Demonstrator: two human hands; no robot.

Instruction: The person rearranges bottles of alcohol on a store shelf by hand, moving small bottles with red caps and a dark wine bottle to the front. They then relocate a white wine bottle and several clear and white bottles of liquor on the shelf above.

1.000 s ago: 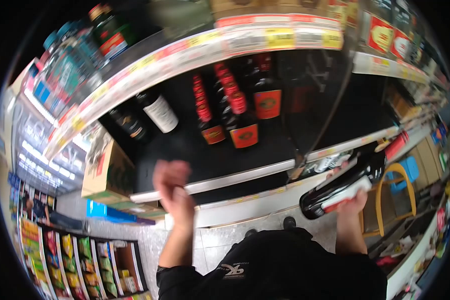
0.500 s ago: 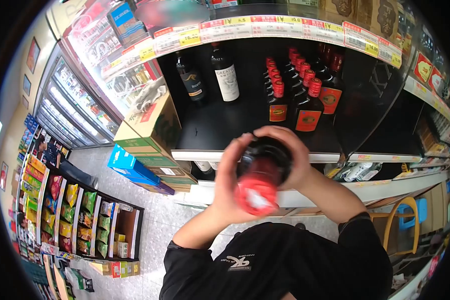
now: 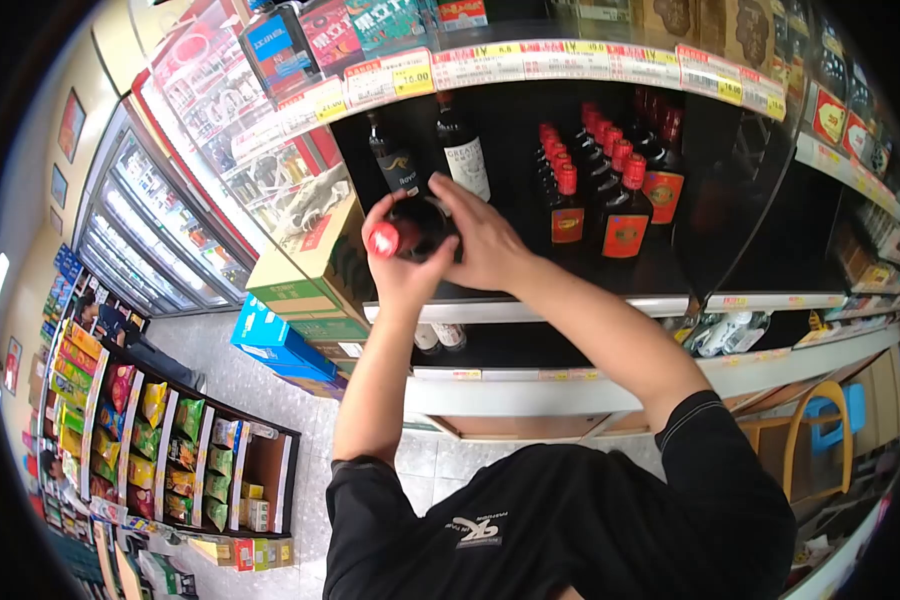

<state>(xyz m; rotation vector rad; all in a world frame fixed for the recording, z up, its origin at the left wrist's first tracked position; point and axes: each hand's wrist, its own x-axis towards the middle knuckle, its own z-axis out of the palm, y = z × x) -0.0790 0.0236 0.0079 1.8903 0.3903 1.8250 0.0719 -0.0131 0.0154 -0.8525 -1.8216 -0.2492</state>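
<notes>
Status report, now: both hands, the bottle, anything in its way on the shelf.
Left hand and right hand both gripping red-capped bottle, tipped, at shelf front. Two dark bottles standing right behind. Red-capped row off to the side.

Shelf (image 3: 530, 312) mid free btw wine btls (image 3: 462, 150), red-cap btls (image 3: 610, 205).

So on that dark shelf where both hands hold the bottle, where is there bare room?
Bare shelf board lies between the two white-labelled bottles and the red-capped cluster, under the held bottle gripped by left hand and right hand. Right of the cluster is also bare. The cluster itself is tightly packed.
</notes>
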